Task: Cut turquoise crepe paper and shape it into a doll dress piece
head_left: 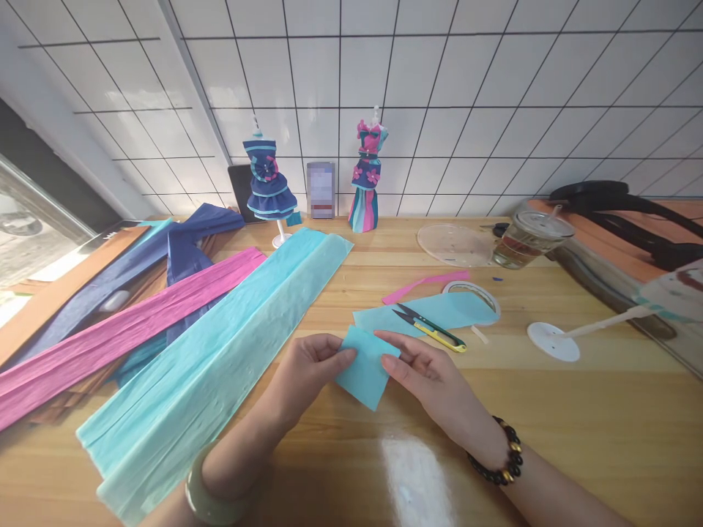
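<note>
A small light-blue paper square (364,372) is held up above the wooden table between both hands. My left hand (310,369) pinches its left edge between thumb and fingers. On the opposite edge my right hand (431,377) grips it the same way, thumb on top. Just behind lies a longer light-blue paper strip (378,313), with yellow-handled thread snips (431,329) resting across it. The snips' blades point to the left. A roll of white tape (493,296) sits partly under the strip's right end, and a thin pink strip (422,284) lies beyond.
Long turquoise crepe paper (231,351), pink crepe paper (137,315) and blue paper (187,241) spread over the left side. Two small dress forms (269,176) (367,176) stand by the tiled wall with a phone (321,190) between. At right are a lidded drink cup (530,238) and a white stand (553,342).
</note>
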Motion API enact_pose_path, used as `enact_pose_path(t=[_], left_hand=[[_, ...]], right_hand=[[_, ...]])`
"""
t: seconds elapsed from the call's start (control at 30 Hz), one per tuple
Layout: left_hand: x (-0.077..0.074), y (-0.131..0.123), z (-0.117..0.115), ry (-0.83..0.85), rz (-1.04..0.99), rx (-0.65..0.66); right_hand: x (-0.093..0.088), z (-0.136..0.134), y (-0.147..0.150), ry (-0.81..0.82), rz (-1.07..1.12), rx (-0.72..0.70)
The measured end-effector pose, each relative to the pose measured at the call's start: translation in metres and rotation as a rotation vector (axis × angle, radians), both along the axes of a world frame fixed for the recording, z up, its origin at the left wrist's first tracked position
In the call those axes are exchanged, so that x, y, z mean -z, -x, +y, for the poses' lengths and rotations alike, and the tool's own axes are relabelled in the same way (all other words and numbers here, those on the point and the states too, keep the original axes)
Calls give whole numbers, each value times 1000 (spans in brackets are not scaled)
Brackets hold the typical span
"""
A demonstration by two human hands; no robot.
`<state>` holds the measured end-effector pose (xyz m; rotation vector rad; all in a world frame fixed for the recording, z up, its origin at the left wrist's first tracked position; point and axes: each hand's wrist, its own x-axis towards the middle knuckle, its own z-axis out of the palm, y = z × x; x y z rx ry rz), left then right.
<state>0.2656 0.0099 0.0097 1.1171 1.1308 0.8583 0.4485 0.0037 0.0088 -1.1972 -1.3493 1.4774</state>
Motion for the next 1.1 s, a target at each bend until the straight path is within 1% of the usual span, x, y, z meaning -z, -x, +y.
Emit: enact_pose_path(t=[0.1, 0.17, 0.23, 0.37, 0.43, 0.6, 0.77, 1.1], left_hand=[[-1, 0, 0, 3, -18, -47], [0, 0, 0, 4, -34, -49], [1, 0, 0, 6, -57, -39], [3, 0, 0, 14, -78, -17], [3, 1, 1, 13, -81, -5], [0, 4, 1, 4, -34, -3], [-1, 6, 2, -20, -13, 43], [-1, 11, 1, -78, 2, 65]], right_hand=[[4, 0, 3, 57, 133, -107], [6, -1, 5, 79, 147, -127], [6, -1, 6, 83, 104, -102], [4, 0, 4, 43, -68, -50], [3, 1, 2, 28, -114, -34], [-1, 3, 1, 31, -27, -36], [-3, 1, 1, 33, 35, -44], [3, 2, -6, -12, 3, -4]])
